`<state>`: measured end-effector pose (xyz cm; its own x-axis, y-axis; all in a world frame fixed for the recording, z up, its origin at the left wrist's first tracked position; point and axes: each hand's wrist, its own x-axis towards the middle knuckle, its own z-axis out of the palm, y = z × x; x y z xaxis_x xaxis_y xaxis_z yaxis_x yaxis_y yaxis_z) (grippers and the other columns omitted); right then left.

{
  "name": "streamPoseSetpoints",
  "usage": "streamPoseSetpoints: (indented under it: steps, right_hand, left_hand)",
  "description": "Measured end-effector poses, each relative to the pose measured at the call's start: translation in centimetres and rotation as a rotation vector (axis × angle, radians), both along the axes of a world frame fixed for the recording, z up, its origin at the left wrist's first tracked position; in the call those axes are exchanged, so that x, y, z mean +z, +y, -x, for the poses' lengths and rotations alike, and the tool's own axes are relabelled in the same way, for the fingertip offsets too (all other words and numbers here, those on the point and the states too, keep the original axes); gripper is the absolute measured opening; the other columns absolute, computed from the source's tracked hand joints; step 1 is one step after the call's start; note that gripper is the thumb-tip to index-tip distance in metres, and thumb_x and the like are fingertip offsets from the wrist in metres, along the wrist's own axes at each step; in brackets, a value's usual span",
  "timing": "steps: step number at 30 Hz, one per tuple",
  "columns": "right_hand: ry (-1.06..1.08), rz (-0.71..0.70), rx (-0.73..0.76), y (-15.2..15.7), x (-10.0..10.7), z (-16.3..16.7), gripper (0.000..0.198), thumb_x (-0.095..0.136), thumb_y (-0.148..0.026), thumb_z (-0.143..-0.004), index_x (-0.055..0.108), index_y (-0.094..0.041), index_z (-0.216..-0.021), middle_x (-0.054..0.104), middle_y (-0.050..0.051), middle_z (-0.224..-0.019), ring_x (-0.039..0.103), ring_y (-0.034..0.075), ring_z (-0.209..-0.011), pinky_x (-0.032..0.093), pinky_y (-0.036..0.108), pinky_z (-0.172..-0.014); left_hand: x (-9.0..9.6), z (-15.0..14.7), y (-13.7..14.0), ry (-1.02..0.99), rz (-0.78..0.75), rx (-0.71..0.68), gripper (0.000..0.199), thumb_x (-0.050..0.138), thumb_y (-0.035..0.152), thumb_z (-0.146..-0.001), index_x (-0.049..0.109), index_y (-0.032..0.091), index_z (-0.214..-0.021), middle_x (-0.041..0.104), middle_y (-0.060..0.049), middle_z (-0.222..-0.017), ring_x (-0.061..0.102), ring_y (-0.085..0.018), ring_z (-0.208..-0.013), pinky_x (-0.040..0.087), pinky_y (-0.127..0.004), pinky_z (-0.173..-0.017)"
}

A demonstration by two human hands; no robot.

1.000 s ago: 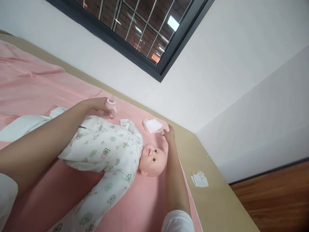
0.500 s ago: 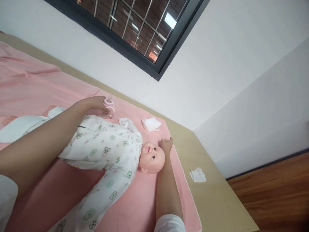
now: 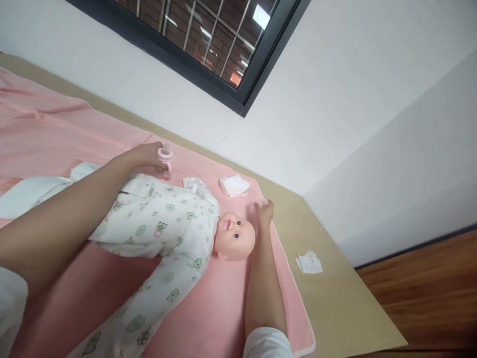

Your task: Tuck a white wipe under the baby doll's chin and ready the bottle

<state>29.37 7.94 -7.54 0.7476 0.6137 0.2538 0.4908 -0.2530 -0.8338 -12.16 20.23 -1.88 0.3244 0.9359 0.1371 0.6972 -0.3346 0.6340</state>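
Note:
A baby doll in a white sleepsuit printed with green bears lies on its back on a pink blanket. My left hand reaches over the doll's body and grips a small pink baby bottle standing just beyond it. My right hand hovers beside the top of the doll's head, fingers curled. A small clear object shows at its fingertips; I cannot make out what it is.
A folded white tissue lies on the blanket beyond the doll's head. A crumpled tissue sits on the tan surface to the right. White cloth lies at the left. Behind stands a white wall with a dark window; wooden floor lies at the right.
My right hand drew back from near the folded tissue to the doll's head, fingers curling, then lifted slightly. My left hand stays on the bottle, tipping it a little.

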Motion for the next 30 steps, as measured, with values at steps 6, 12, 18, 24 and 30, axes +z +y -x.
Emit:
streamPoseSetpoints:
  steps: [6, 12, 18, 24, 30]
  right_hand:
    - [0.249, -0.222, 0.143, -0.4, 5.3, 2.5, 0.09, 0.073, -0.032, -0.069, 0.037, -0.016, -0.15, 0.051, 0.016, -0.145, 0.06, 0.024, -0.123, 0.049, 0.036, -0.106]
    - [0.172, -0.405, 0.555, -2.7, 10.2, 7.4, 0.089, 0.074, -0.048, -0.074, 0.036, -0.024, -0.151, 0.055, 0.011, -0.142, 0.057, 0.023, -0.128, 0.045, 0.041, -0.111]
    - [0.064, -0.492, 0.855, -6.6, 13.0, 14.0, 0.078, 0.07, -0.054, -0.08, 0.037, -0.037, -0.148, 0.05, 0.005, -0.146, 0.05, 0.026, -0.136, 0.044, 0.05, -0.113]
    - [0.042, -0.677, 0.725, -7.6, 13.0, 16.2, 0.081, 0.065, -0.048, -0.086, 0.021, -0.042, -0.153, 0.031, 0.003, -0.158, 0.03, 0.029, -0.149, 0.033, 0.055, -0.12]
    - [0.006, -0.581, 0.818, -7.0, 12.2, 17.4, 0.081, 0.066, -0.052, -0.084, 0.026, -0.04, -0.153, 0.039, 0.004, -0.155, 0.04, 0.028, -0.143, 0.036, 0.054, -0.119]
  left_hand:
    - [1.9, -0.4, -0.6, -0.061, -0.096, 0.103, 0.068, 0.073, 0.057, -0.062, 0.044, 0.024, -0.114, 0.05, 0.004, -0.1, 0.047, -0.017, -0.092, 0.032, -0.024, -0.071]
    - [5.6, -2.8, -4.7, -0.232, -0.246, 0.097, 0.079, 0.066, 0.044, -0.073, 0.032, 0.026, -0.141, 0.054, -0.002, -0.106, 0.051, -0.02, -0.093, 0.037, -0.029, -0.076]
    - [8.1, -4.9, -10.6, -0.243, -0.311, -0.157, 0.082, 0.063, 0.032, -0.07, 0.03, 0.025, -0.145, 0.061, -0.006, -0.115, 0.057, -0.021, -0.084, 0.043, -0.032, -0.075]
    - [8.6, -6.1, -13.9, -0.169, -0.273, -0.302, 0.086, 0.062, 0.03, -0.067, 0.029, 0.029, -0.146, 0.061, -0.008, -0.125, 0.061, -0.018, -0.071, 0.047, -0.03, -0.066]
    - [8.4, -6.2, -14.3, -0.154, -0.293, -0.338, 0.084, 0.061, 0.032, -0.069, 0.03, 0.029, -0.147, 0.063, -0.007, -0.123, 0.065, -0.022, -0.081, 0.048, -0.031, -0.072]
